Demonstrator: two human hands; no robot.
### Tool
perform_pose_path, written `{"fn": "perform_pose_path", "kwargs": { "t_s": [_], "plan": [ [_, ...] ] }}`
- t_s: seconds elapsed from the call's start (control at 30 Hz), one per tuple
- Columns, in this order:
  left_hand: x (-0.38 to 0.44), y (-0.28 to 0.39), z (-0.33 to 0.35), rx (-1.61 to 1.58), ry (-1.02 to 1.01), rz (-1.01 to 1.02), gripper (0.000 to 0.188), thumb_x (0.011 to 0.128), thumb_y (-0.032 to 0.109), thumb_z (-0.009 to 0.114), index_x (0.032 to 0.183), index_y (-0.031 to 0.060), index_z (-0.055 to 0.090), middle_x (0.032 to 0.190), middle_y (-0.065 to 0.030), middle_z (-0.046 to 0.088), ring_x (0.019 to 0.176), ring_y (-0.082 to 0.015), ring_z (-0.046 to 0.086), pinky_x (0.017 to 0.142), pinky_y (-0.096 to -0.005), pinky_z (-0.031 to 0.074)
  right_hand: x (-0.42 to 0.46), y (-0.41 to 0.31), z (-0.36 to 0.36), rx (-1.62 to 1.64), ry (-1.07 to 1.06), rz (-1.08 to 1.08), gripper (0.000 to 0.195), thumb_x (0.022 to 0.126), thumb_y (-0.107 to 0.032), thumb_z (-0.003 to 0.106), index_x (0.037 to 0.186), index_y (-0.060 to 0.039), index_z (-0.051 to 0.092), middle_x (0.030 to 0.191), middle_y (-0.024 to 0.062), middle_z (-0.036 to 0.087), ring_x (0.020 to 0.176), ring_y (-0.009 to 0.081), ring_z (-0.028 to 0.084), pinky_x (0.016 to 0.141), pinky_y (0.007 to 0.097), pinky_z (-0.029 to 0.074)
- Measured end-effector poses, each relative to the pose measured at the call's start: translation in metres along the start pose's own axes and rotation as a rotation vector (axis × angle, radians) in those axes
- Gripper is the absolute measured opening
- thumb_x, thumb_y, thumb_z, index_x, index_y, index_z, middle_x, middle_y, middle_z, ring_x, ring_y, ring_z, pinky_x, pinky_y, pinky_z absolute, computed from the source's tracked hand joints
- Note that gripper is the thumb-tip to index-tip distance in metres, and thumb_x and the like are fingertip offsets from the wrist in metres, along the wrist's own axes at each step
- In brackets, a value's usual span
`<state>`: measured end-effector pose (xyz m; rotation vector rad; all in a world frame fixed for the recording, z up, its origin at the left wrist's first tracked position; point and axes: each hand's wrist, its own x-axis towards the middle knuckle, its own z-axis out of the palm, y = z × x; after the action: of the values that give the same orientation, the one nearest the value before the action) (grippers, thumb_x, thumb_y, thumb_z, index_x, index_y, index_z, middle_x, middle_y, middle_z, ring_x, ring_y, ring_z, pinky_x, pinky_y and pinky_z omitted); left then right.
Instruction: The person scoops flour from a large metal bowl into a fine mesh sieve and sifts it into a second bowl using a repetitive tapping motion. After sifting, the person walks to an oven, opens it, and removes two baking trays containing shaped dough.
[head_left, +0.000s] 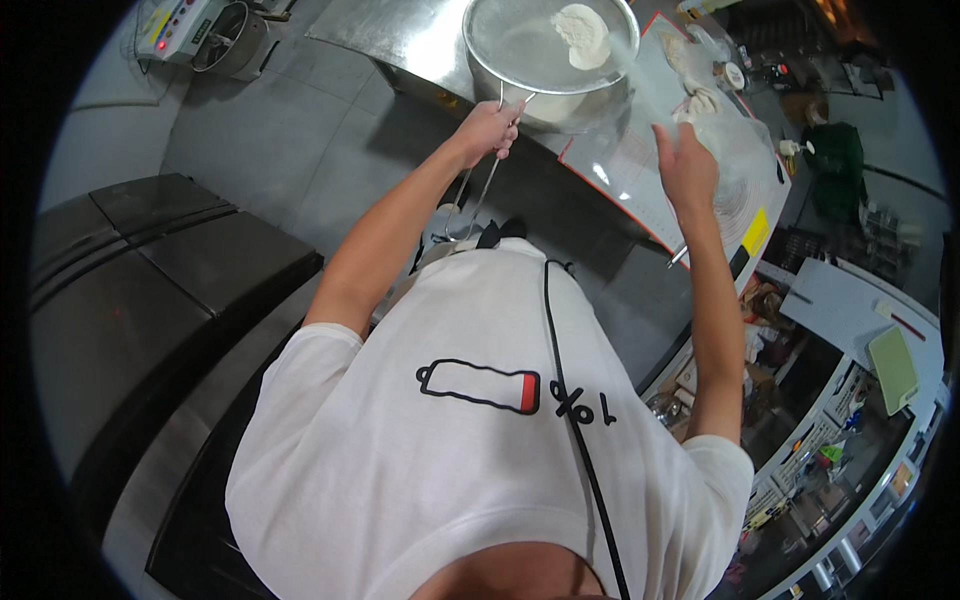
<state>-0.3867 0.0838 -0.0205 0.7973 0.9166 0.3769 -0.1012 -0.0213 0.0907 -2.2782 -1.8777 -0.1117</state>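
Note:
My left hand (491, 131) is closed around the long wire handle of a round metal sieve (517, 52). A mound of white flour (581, 36) lies on the sieve's mesh, towards its right side. Under the sieve stands a wide metal bowl (611, 112), with pale powder visible inside. To the right, my right hand (686, 169) is raised over the worktop, fingers curled on a thin clear plastic bag (739, 142). A blurred, translucent part of the bag stretches from this hand towards the sieve's right rim. The bag's contents cannot be made out.
The steel table (405, 34) meets a red-edged mat (600, 169) with ring markings. A cloth (701, 101) and a lidded jar (729, 75) are on the right. A mixer (225, 41) stands at upper left, a dark metal cabinet (172, 262) at left, crowded shelves at lower right.

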Motion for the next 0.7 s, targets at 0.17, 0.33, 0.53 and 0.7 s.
{"fn": "perform_pose_path", "kwargs": {
  "t_s": [0.17,0.33,0.53,0.7],
  "plan": [
    [-0.001,-0.005,0.000,-0.079,-0.036,0.019,0.038,0.102,0.044,0.056,0.083,0.0127,0.046,0.062,0.0065,0.039,0.048,-0.0047,0.036,0.045,-0.0236,0.036,-0.004,0.003,0.002,-0.018,-0.082,0.016,0.043,0.099,-0.047,0.055,0.093,-0.0045,0.055,0.069,0.0237,0.065,0.068,0.0471,0.064,0.058,0.0559,0.048],
    [0.006,-0.004,-0.004,-0.054,-0.026,0.037,0.039,0.102,0.043,0.055,0.081,0.0107,0.048,0.062,0.0033,0.043,0.050,-0.0074,0.041,0.045,-0.0256,0.040,-0.010,0.004,0.006,0.053,-0.033,0.089,0.042,0.099,-0.046,0.055,0.093,-0.0046,0.054,0.069,0.0251,0.064,0.067,0.0481,0.063,0.058,0.0569,0.048],
    [0.006,-0.022,-0.001,0.037,0.059,0.077,0.040,0.102,0.045,0.055,0.081,0.0114,0.048,0.061,0.0035,0.043,0.046,-0.0080,0.042,0.042,-0.0265,0.040,-0.019,0.001,0.008,0.072,0.039,0.053,0.039,0.100,-0.043,0.055,0.098,-0.0041,0.054,0.070,0.0260,0.064,0.064,0.0486,0.062,0.056,0.0558,0.049],
    [0.014,-0.032,-0.002,-0.091,0.023,0.090,0.040,0.103,0.042,0.054,0.080,0.0102,0.048,0.061,0.0026,0.044,0.047,-0.0085,0.042,0.043,-0.0263,0.041,-0.017,-0.002,0.001,0.062,-0.028,0.011,0.038,0.099,-0.042,0.057,0.095,-0.0043,0.056,0.072,0.0256,0.064,0.063,0.0483,0.062,0.055,0.0551,0.048]
  ]
}}
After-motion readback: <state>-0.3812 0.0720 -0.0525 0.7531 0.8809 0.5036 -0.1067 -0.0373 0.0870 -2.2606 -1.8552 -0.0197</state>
